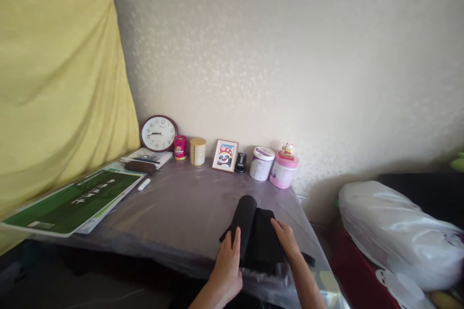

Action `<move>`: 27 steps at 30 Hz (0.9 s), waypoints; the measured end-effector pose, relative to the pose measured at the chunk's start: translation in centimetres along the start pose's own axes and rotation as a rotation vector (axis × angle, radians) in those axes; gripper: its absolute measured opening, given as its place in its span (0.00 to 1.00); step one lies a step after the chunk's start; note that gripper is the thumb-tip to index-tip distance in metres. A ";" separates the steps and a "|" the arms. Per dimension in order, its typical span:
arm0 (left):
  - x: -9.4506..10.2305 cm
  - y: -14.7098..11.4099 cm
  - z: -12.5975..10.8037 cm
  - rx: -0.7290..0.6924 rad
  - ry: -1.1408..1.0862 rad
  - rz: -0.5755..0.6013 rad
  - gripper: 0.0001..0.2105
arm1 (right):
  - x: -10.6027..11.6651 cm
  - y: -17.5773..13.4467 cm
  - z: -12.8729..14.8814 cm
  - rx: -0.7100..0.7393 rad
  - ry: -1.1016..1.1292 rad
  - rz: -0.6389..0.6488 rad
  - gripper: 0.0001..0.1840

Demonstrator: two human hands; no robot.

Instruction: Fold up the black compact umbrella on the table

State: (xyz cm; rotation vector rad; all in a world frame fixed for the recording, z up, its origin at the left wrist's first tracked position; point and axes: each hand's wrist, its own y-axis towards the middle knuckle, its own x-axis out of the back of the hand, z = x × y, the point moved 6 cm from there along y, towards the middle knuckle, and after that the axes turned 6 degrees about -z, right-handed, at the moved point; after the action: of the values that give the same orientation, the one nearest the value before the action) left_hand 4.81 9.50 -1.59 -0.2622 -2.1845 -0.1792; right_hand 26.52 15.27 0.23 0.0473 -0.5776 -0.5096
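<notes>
Pale patterned wall (224, 72) rises behind a plastic-covered surface (181, 203), with yellow cloth (61, 67) hung at ten o'clock. Toward me, near the surface's five o'clock edge, lies a black sheet (248, 212), partly rolled. Its roll is clasped by the fingers of the left hand (228, 265), though their undersides are hidden from me; the right hand (288, 241) has its fingers pinching the flat part's edge. From the sheet, a framed panda picture (225, 156) stands at eleven o'clock, a pink-lidded tub (282, 174) at one, a green board (83, 198) at nine and a white bag (395, 231) at three.
</notes>
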 end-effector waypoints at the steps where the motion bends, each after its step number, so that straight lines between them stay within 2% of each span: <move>1: 0.0 -0.1 -0.1 -0.001 0.018 0.000 0.47 | 0.0 -0.2 0.3 -0.009 0.063 0.008 0.23; 6: 0.3 -0.3 -0.7 0.010 0.094 0.021 0.48 | -0.6 -0.9 2.9 0.019 0.237 -0.018 0.26; 14: 1.0 -0.5 -1.4 0.036 0.118 0.057 0.48 | -3.6 0.0 7.2 0.134 0.190 -0.034 0.25; 19: 0.8 -0.4 -1.1 0.029 0.101 0.029 0.48 | -6.2 1.0 6.8 0.091 0.121 -0.038 0.23; 22: 0.2 -0.3 -0.7 -0.013 0.076 0.003 0.44 | -7.6 1.3 6.2 0.047 0.088 -0.028 0.21; 27: -0.1 -0.2 -0.2 -0.017 0.047 -0.005 0.38 | -9.3 1.0 5.7 -0.017 0.033 0.054 0.24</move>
State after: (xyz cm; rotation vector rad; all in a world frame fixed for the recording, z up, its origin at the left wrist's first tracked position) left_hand 4.93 9.24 -1.59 -0.2600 -2.1379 -0.2044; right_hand 17.22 21.14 0.44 0.0237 -0.5408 -0.4604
